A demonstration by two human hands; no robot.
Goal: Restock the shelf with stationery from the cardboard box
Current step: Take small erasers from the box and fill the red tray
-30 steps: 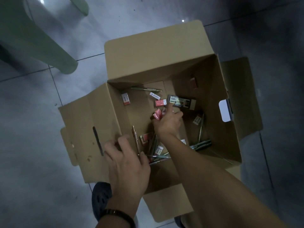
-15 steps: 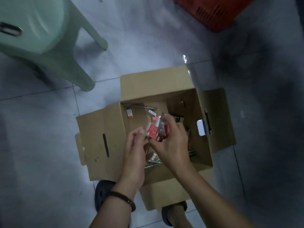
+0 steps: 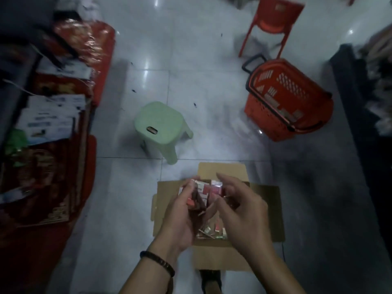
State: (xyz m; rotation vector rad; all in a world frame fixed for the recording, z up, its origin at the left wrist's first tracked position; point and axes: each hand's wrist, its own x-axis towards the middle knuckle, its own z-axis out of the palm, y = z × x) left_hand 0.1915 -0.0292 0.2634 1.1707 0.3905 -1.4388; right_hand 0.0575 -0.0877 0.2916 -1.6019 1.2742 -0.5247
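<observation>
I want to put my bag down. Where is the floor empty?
Bare floor lies between the green stool and the red basket, and also left of the cardboard box, before the stacked goods. It is crowded in the box: stationery lies there, and the left hand, gripping packets, and the right hand hang over it.

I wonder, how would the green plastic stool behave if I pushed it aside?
The green plastic stool looks like hollow moulded plastic, so it is probably light. On the glossy tiled floor it would likely slide easily. Its splayed legs suggest it resists tipping unless pushed high up.
</observation>
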